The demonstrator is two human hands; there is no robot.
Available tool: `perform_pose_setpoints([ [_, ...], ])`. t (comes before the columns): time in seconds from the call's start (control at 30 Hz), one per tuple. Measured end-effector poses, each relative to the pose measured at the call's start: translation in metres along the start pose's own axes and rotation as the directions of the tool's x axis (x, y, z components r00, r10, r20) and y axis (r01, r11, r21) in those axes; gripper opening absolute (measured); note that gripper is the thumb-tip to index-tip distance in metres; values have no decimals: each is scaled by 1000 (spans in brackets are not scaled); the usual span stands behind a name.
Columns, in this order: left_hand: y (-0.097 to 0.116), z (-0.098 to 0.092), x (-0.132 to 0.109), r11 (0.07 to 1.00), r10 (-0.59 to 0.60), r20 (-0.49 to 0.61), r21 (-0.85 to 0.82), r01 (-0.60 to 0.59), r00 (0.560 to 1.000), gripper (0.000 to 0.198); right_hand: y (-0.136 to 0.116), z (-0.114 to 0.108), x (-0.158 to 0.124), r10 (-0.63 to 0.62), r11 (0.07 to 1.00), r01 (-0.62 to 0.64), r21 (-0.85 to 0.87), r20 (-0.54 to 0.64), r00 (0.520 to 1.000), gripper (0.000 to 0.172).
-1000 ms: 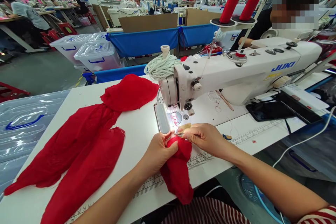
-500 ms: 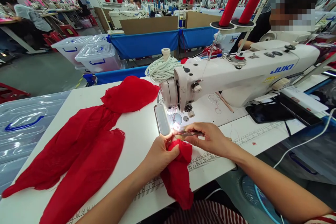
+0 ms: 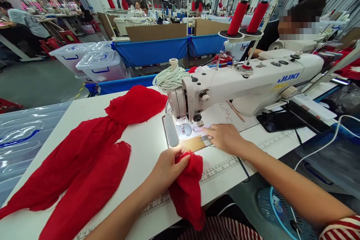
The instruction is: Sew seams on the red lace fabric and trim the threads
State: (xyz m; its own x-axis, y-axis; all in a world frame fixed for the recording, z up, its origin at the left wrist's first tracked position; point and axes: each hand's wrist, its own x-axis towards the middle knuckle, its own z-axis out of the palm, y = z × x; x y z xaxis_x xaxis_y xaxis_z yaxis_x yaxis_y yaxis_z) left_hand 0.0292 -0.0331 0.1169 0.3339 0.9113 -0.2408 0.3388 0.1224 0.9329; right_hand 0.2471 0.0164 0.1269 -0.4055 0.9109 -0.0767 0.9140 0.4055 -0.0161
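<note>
My left hand (image 3: 168, 165) is closed on the top of a small red fabric piece (image 3: 187, 191), which hangs over the table's front edge. My right hand (image 3: 223, 137) lies low on the bed of the white Juki sewing machine (image 3: 247, 82), just right of the needle area (image 3: 184, 129). Its fingers are stretched out towards the left. A small grey metal thing shows under its thumb, beside a tan patch (image 3: 194, 143); I cannot make it out. A long red fabric (image 3: 84, 157) is spread over the left of the white table (image 3: 146, 146).
A coil of white cord (image 3: 170, 77) sits behind the machine head, with two red thread cones (image 3: 247, 17) above. A black phone (image 3: 277, 120) lies right of the machine. Clear lidded bins (image 3: 98, 63) and blue troughs stand beyond. Another person sits at the back right.
My right hand has left the red piece and moved up and right onto the machine bed. My left hand has drawn the red piece back from the needle towards me.
</note>
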Motion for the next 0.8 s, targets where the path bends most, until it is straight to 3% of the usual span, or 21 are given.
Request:
perform_pose_setpoints([
  [0.07, 2, -4, 2, 976, -107, 35, -189, 112, 994, 42, 12, -2, 1, 237, 968, -241, -66, -55, 970, 42],
  [0.17, 4, -8, 4, 864, -206, 97, -450, 228, 974, 49, 23, -1, -1, 340, 935, -347, -74, -95, 936, 43],
  [0.33, 5, -9, 6, 729, -205, 93, -650, 215, 974, 34, 26, 10, -8, 301, 947, -313, -70, -137, 944, 36],
  [0.43, 4, -6, 6, 706, -208, 95, -675, 217, 974, 29, 21, 14, -12, 278, 956, -292, -6, -294, 914, 32],
  [0.53, 4, -4, 6, 693, -212, 85, -690, 211, 974, 26, 5, 13, -14, 146, 959, -27, 283, -409, 901, 25],
  [0.6, 5, -4, 6, 704, -205, 94, -678, 213, 974, 25, -11, 11, -13, 20, 822, 195, 536, -369, 929, 20],
  [0.63, 5, -4, 6, 711, -204, 96, -670, 214, 974, 25, -19, 10, -12, -37, 734, 227, 640, -296, 955, 17],
  [0.7, 6, -5, 6, 721, -210, 82, -660, 211, 974, 27, -33, 10, -7, -68, 600, 192, 776, -190, 979, 15],
  [0.8, 5, -7, 6, 727, -230, 40, -657, 199, 972, 30, -43, 10, 1, 42, 458, 80, 885, -111, 993, 19],
])
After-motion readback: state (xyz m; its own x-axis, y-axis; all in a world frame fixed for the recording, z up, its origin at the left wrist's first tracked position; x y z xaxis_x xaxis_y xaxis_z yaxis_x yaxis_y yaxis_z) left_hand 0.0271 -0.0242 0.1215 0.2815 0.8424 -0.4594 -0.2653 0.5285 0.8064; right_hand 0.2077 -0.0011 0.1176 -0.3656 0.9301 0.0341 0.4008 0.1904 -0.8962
